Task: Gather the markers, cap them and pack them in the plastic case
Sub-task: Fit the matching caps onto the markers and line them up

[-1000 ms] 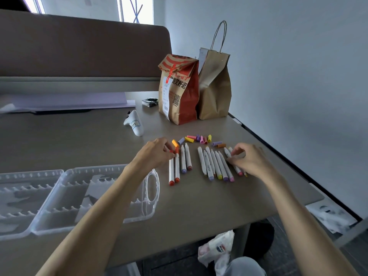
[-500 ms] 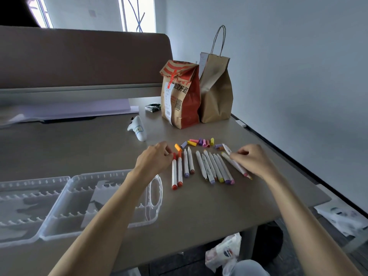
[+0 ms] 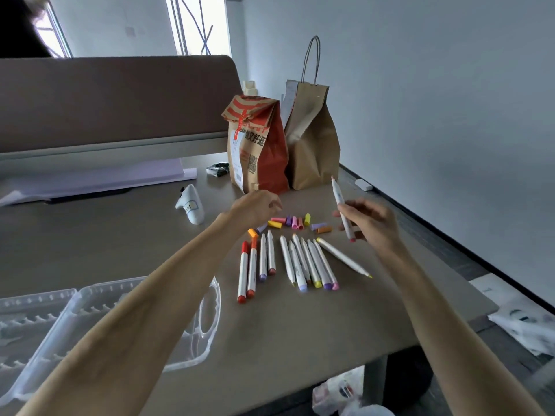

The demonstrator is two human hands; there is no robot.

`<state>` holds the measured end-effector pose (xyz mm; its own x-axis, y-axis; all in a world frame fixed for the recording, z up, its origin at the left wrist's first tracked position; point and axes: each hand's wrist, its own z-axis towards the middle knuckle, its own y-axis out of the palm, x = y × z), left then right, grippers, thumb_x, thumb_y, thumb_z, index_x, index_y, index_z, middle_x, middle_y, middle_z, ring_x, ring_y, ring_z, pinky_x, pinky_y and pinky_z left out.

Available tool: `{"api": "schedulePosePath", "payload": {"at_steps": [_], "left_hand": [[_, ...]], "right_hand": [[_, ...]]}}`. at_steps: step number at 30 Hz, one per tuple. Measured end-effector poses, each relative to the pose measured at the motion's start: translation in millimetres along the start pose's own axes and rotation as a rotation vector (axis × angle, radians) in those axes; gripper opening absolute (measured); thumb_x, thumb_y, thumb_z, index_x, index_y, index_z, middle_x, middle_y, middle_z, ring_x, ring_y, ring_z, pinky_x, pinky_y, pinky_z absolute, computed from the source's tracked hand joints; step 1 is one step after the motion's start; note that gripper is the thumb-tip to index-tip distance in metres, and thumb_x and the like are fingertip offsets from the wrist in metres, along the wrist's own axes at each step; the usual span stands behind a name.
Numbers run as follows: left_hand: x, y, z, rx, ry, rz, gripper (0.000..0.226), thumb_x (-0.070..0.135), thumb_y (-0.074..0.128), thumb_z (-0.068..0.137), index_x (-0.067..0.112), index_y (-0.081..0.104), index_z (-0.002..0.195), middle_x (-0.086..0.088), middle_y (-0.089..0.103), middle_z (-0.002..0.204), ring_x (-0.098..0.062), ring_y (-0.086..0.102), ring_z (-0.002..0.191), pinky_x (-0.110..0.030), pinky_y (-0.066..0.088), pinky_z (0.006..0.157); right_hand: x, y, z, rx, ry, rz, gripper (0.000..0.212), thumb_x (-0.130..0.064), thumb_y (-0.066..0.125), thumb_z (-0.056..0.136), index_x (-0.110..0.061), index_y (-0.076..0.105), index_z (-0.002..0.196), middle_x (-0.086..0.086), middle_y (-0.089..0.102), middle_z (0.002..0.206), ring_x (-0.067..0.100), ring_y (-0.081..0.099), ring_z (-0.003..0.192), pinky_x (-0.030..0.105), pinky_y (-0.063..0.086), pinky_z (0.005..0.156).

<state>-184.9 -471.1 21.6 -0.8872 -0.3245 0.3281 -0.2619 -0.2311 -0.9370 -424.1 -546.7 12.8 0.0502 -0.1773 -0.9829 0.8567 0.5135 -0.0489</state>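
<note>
Case (image 3: 90, 319) left — markers (image 3: 300, 262) right

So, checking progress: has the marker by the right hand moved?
Yes. The marker has risen off the table and now tilts up toward the brown bag.

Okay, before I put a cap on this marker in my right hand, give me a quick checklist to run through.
1. Grip: right hand pinches the marker, lifted clear: ok.
2. Tip to be capped: bare, pointing up: ok.
3. Cap in left hand: fingers curled above the loose caps: cannot tell.
4. Matching cap: the marker's lower end looks pinkish red, and pink caps lie in the row: ok.
5. Plastic case open: ok.
6. Other markers capped: most lie bare-tipped: not ok.
</note>
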Motion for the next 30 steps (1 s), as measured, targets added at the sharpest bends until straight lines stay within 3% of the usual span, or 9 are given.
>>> {"api": "schedulePosePath", "payload": {"at_steps": [4, 9, 14, 17, 19, 22, 26, 28, 30], "left_hand": [[2.0, 8.1, 19.8, -0.068, 0.019, 0.129, 0.014, 0.026, 0.06, 0.089, 0.035, 0.071, 0.086, 0.006, 0.069, 0.106, -0.018, 0.062, 0.1, -0.038, 0.051, 0.089], [1.4, 6.7, 26.3, -0.107, 0.035, 0.133, 0.01, 0.026, 0.071, 0.083, 0.026, 0.075, 0.093, 0.003, 0.071, 0.099, -0.017, 0.064, 0.09, -0.038, 0.055, 0.084], [-5.6, 6.7, 28.3, -0.152, 0.028, 0.147, 0.008, 0.015, 0.071, 0.083, 0.023, 0.069, 0.083, -0.004, 0.07, 0.099, -0.02, 0.065, 0.087, -0.034, 0.054, 0.082], [-2.3, 6.6, 22.9, -0.143, 0.024, 0.14, 0.009, 0.015, 0.066, 0.088, 0.014, 0.067, 0.097, -0.005, 0.065, 0.103, -0.021, 0.06, 0.092, -0.029, 0.046, 0.076], [1.5, 1.8, 11.7, -0.123, 0.017, 0.031, 0.015, 0.019, 0.062, 0.092, 0.012, 0.062, 0.105, -0.001, 0.06, 0.101, -0.018, 0.056, 0.093, -0.028, 0.043, 0.074], [2.5, -10.1, -18.9, -0.033, 0.031, -0.328, 0.005, 0.02, 0.058, 0.096, 0.02, 0.057, 0.1, -0.002, 0.064, 0.1, -0.014, 0.059, 0.089, -0.024, 0.048, 0.075], [1.1, -19.4, -75.5, 0.087, 0.016, -0.7, 0.001, 0.014, 0.055, 0.097, 0.013, 0.056, 0.096, -0.003, 0.061, 0.08, -0.014, 0.058, 0.07, -0.019, 0.05, 0.054], [-1.9, -21.4, -99.3, 0.121, -0.023, -0.883, 0.006, 0.012, 0.054, 0.097, 0.012, 0.06, 0.097, -0.003, 0.058, 0.08, -0.014, 0.058, 0.072, -0.022, 0.051, 0.053], [-4.7, -24.1, -115.5, 0.134, -0.03, -1.029, 0.011, 0.01, 0.053, 0.097, 0.012, 0.063, 0.1, -0.003, 0.059, 0.082, -0.011, 0.06, 0.076, -0.023, 0.052, 0.057]], "right_hand": [[2.3, -0.3, -3.5, -0.026, 0.01, 0.013, 0.009, -0.018, 0.07, 0.089, -0.01, 0.069, 0.094, -0.001, 0.076, 0.077, 0.008, 0.069, 0.061, 0.02, 0.049, 0.047], [2.2, -3.6, -3.3, -0.04, 0.036, 0.007, 0.019, -0.023, 0.069, 0.09, -0.008, 0.068, 0.102, 0.003, 0.076, 0.089, 0.01, 0.07, 0.067, 0.02, 0.049, 0.05], [1.3, -3.9, -5.2, -0.055, 0.06, 0.023, 0.021, -0.024, 0.069, 0.09, -0.008, 0.068, 0.103, 0.003, 0.076, 0.09, 0.01, 0.069, 0.069, 0.021, 0.048, 0.051], [0.9, -3.4, -7.3, -0.08, 0.051, 0.018, 0.02, -0.024, 0.068, 0.09, -0.007, 0.068, 0.101, 0.004, 0.076, 0.088, 0.01, 0.069, 0.068, 0.022, 0.048, 0.052], [0.6, -3.3, -8.5, -0.092, 0.037, 0.007, 0.018, -0.023, 0.068, 0.09, -0.007, 0.068, 0.1, 0.003, 0.076, 0.086, 0.01, 0.068, 0.067, 0.023, 0.049, 0.052], [0.3, -1.3, -12.5, -0.118, -0.042, -0.037, 0.015, -0.016, 0.066, 0.092, -0.002, 0.068, 0.096, -0.003, 0.074, 0.072, 0.014, 0.059, 0.061, 0.026, 0.045, 0.052], [1.8, 12.2, -21.9, -0.167, -0.22, -0.07, 0.01, -0.007, 0.064, 0.092, 0.001, 0.067, 0.087, -0.001, 0.06, 0.056, 0.016, 0.044, 0.049, 0.028, 0.034, 0.042], [-1.7, 23.8, -25.7, -0.174, -0.269, -0.014, 0.009, -0.009, 0.067, 0.089, -0.005, 0.066, 0.081, 0.011, 0.057, 0.056, 0.012, 0.038, 0.043, 0.025, 0.029, 0.039], [-7.5, 35.4, -29.6, -0.185, -0.312, 0.036, 0.009, -0.01, 0.065, 0.085, -0.013, 0.064, 0.077, 0.005, 0.056, 0.056, 0.01, 0.038, 0.042, 0.022, 0.029, 0.039]]}}
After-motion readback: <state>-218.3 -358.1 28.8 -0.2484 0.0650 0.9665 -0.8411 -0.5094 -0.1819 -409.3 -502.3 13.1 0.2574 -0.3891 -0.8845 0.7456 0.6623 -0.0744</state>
